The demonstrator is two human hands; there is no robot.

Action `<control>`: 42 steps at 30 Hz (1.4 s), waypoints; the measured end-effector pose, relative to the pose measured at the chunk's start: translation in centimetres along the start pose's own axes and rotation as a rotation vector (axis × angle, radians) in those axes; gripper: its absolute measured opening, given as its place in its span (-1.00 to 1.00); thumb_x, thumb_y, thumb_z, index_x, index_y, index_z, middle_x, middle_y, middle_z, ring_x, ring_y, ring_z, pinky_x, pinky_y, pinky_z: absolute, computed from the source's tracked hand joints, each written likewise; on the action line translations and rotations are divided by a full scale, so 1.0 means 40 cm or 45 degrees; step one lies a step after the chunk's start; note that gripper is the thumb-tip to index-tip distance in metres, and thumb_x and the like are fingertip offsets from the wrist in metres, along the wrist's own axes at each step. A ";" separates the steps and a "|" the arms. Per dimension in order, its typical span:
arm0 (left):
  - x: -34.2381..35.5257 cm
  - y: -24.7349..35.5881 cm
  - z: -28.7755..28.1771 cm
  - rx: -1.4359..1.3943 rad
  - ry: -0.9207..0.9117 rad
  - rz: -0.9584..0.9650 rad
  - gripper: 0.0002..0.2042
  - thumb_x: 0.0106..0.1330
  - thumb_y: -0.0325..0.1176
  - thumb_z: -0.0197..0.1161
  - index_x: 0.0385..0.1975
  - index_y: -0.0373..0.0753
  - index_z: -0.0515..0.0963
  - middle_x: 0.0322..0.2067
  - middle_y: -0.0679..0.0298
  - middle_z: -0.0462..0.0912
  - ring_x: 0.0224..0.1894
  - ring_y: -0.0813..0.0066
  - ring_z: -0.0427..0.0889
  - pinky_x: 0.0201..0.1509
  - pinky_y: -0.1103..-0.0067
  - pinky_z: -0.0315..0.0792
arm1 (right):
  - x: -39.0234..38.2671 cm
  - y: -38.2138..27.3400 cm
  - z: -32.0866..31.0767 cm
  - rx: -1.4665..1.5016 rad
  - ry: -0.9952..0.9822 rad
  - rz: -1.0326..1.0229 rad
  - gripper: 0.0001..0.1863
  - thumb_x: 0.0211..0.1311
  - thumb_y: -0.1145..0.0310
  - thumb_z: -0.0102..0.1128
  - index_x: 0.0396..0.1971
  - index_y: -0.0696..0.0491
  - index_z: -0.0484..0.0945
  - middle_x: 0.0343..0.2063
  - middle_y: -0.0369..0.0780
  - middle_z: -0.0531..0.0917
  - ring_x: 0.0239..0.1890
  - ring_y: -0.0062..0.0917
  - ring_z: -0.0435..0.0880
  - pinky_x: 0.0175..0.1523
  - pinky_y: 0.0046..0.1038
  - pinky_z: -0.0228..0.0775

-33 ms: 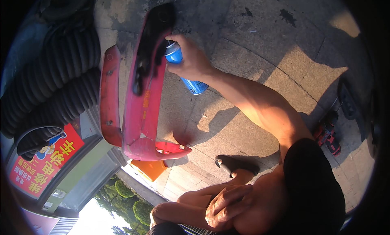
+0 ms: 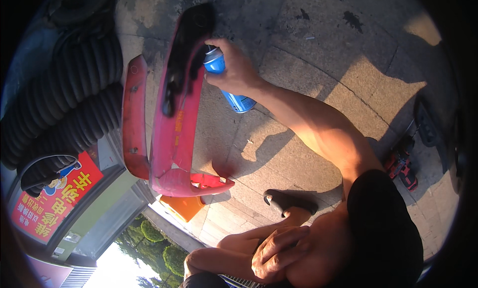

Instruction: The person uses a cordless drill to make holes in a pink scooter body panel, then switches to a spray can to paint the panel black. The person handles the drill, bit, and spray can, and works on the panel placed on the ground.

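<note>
My right hand (image 2: 236, 71) is wrapped round a blue spray can (image 2: 215, 64), one finger on its nozzle at the top. Close by the nozzle stands a long pinkish-red plastic panel (image 2: 186, 138), and wet-looking black paint (image 2: 190, 39) covers its upper part. The panel's lower end bends sideways and is bare of paint. Low in the picture, my left hand (image 2: 279, 253) rests by my bent leg, fingers loosely curved and partly apart, with nothing seen in it.
A second red panel (image 2: 135, 118) stands left of the first. An orange piece (image 2: 183, 207) lies below. Black ribbed hose (image 2: 64, 93) fills the left, near a red sign (image 2: 59, 198). A red-and-black power tool (image 2: 401, 168) lies on the paving at right. My foot wears a dark sandal (image 2: 286, 201).
My right hand and the spray can have shifted very slightly up and to the right. The panel and my left hand look the same.
</note>
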State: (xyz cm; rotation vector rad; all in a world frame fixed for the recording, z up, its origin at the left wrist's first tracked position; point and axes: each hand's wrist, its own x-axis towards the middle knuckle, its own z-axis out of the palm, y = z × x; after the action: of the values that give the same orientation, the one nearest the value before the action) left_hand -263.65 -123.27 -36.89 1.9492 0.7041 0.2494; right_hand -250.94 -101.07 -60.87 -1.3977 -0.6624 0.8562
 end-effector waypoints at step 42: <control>-0.008 -0.042 -0.022 0.049 -0.024 0.087 -0.65 0.24 -0.45 0.23 0.02 -0.40 0.46 -0.06 -0.31 0.53 -0.14 -0.11 0.68 -0.12 0.15 0.64 | 0.063 0.076 -0.014 -0.191 0.005 0.041 -0.20 -0.08 0.23 0.43 0.25 -0.17 0.30 -0.02 0.06 0.49 -0.01 -0.07 0.61 0.05 -0.15 0.50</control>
State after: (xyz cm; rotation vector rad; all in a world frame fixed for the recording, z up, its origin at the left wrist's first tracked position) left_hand -264.93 -122.26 -37.92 2.0120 0.6345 0.2608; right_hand -249.46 -99.38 -64.16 -1.5476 -0.7145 0.8429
